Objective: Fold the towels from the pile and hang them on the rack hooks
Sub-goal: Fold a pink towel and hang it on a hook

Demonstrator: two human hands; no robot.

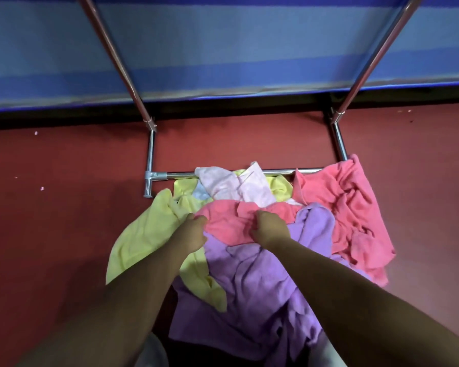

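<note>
Down on the red floor the pile of towels lies heaped against the foot of the metal rack, and a person leans over it with both bare arms stretched out. The left grip is clamped on the left edge of a coral towel at the middle of the heap, fingers curled into the cloth. The right grip is bunched tight on the same towel's right side, near the other. Under that towel and the right forearm spreads a lilac towel, the one nearest the person. A yellow towel trails out to the left beneath the left wrist. Beyond both grips a pale pink towel lies across the rack's low crossbar and hides part of it, with a scrap of light blue cloth beside it. A second coral towel covers the bar's right end. Two slanted rack poles rise in front of blue striped fabric, and a few white specks dot the floor
</note>
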